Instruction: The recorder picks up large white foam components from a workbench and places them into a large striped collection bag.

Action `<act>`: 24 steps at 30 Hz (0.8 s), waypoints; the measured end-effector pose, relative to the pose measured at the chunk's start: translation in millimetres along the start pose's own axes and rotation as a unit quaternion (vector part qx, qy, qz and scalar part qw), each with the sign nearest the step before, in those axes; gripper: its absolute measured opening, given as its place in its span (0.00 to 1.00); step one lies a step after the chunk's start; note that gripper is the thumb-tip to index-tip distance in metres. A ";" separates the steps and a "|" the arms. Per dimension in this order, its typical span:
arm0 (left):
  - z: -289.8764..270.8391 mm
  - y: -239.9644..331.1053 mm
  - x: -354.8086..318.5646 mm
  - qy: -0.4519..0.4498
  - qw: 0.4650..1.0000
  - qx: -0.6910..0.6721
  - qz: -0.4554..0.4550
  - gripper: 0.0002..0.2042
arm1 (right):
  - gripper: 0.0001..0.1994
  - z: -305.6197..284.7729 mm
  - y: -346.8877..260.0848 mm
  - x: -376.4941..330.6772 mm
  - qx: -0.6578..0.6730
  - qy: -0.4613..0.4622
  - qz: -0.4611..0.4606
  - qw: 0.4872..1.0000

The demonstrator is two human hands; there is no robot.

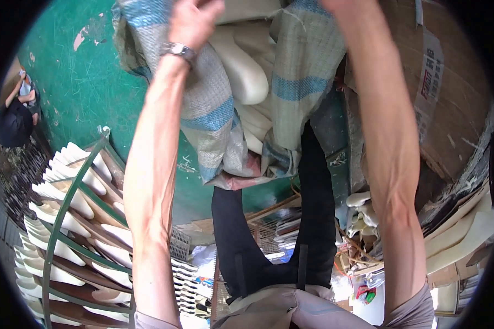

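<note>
In front of me a woven sack, off-white with blue bands, hangs open over the green floor. Smooth cream-coloured pieces with rounded ends lie inside it. My left hand, with a metal-band watch at its wrist, is over the sack's left side near the top edge; its fingers are blurred and partly cut off. My right hand reaches past the sack's right side. Only its base shows, because the picture's edge cuts off the fingers. Whether either hand grips the sack cannot be seen.
To the left stands a green metal rack stacked with cream, pointed-ended pieces. A large brown cardboard box is on the right. Farther left another person in a dark cap sits by the green floor. More cream pieces lie at lower right.
</note>
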State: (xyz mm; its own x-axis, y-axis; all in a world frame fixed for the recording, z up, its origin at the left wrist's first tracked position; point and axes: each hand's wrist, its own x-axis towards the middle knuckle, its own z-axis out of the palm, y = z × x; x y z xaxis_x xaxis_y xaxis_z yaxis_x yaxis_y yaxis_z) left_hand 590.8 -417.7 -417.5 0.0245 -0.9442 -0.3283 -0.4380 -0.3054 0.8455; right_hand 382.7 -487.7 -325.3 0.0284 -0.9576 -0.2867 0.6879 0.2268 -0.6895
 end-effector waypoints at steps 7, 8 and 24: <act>-91.2 -119.9 87.0 -0.077 0.763 0.641 0.019 0.21 | 0.44 -138.2 110.1 -3.4 -0.582 -0.095 0.126 0.797; -159.7 -140.9 110.8 0.099 0.849 0.512 0.087 0.20 | 0.47 -138.1 114.5 11.7 -0.570 -0.055 0.085 0.815; -48.7 -99.7 39.9 -0.001 0.783 0.594 0.184 0.53 | 0.57 -118.8 171.7 -86.3 -0.544 -0.058 0.218 0.808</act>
State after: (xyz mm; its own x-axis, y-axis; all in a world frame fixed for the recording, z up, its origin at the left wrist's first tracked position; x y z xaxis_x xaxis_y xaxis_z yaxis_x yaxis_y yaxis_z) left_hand 679.2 -431.0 -494.4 -0.3016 -0.9405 -0.1563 -0.9418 0.3194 -0.1047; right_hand 412.3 -345.0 -498.0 0.2069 -0.7405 -0.6394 -0.4496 0.5085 -0.7343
